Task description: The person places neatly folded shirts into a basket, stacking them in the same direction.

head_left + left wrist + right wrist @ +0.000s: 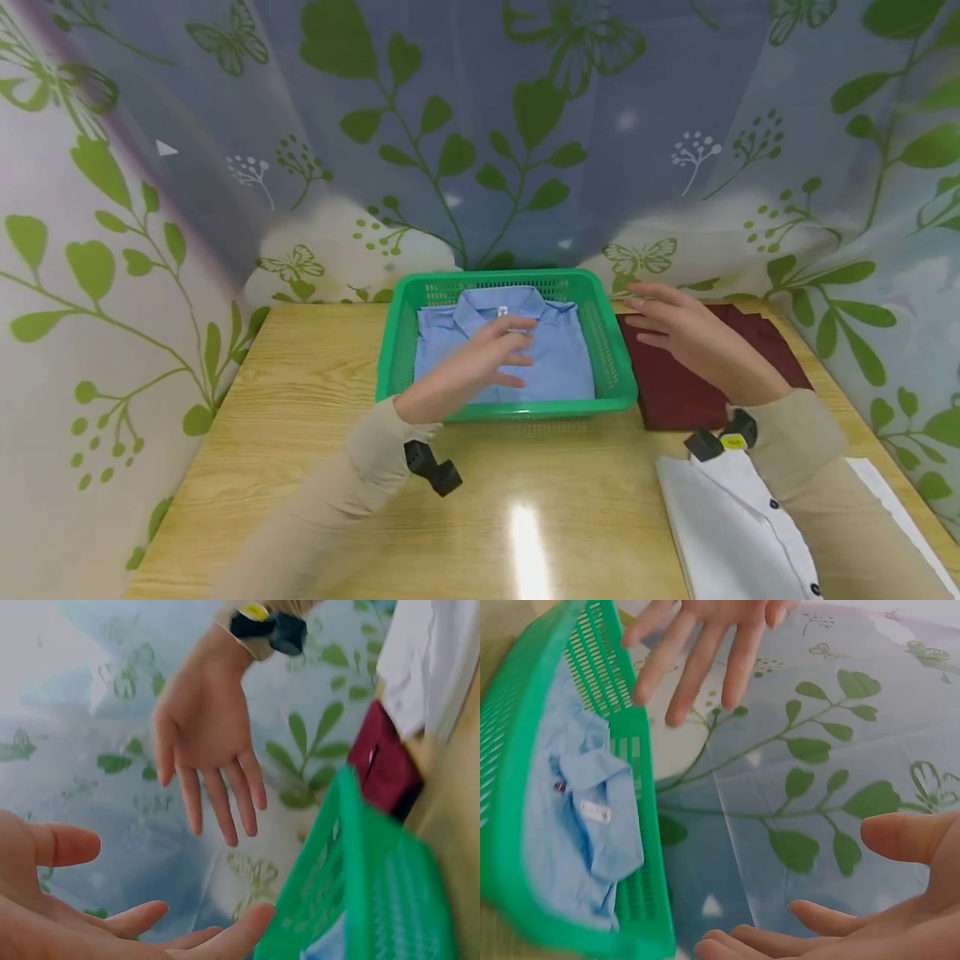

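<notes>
A folded light blue shirt (pixel 555 358) lies collar-side back inside a green plastic basket (pixel 386 358). Over the basket hovers my left hand (pixel 480 362), fingers spread and holding nothing. My right hand (pixel 686 333) is raised above the folded dark red garment (pixel 675 392) to the right of the basket, fingers loosely extended, nothing in them. In the left wrist view the right hand (pixel 210 727) shows its palm, apart from the basket rim (pixel 356 840). The right wrist view shows the shirt's collar (pixel 604 810) and label within the basket.
Beneath the right forearm, a folded white shirt (pixel 720 525) with dark buttons lies at the front right of the wooden table (pixel 315 358). A patterned curtain (pixel 480 150) with green leaves stands behind the table and along both sides.
</notes>
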`<state>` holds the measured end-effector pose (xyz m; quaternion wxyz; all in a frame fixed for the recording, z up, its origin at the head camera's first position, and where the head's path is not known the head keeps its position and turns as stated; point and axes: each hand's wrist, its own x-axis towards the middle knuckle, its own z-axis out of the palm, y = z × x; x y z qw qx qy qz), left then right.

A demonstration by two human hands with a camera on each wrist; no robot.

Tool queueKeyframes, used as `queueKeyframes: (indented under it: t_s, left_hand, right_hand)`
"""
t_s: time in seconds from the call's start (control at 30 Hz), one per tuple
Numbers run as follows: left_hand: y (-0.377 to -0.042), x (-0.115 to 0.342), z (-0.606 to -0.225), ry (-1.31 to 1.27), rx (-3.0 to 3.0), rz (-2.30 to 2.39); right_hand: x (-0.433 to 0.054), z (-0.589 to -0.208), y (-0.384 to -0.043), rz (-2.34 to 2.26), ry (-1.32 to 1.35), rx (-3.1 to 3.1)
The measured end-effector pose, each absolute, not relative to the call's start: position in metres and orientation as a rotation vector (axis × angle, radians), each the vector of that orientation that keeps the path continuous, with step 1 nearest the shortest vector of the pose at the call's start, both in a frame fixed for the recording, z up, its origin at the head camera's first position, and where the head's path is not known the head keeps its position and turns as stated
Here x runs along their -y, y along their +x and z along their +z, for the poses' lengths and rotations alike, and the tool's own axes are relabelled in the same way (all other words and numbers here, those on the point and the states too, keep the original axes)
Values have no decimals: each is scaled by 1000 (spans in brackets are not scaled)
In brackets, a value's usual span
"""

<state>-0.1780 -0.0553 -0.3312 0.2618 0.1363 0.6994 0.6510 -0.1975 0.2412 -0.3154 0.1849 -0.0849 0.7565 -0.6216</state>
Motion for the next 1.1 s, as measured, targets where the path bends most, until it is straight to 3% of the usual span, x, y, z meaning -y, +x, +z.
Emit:
queueKeyframes:
  t_s: [0.53, 0.7, 1.1]
  left_hand:
    - [-90, -23, -401, 414, -1790, 1758]
    - [-71, -47, -427, 336, -1698, 1809]
    - [-46, -76, -458, 88, -1313, 1943]
  right_hand:
    - [-340, -369, -109, -1494, -161, -2776]
    - [-360, -375, -87, -1234, 82, -2937]
    - [-423, -418, -60, -1247, 720, -2732]
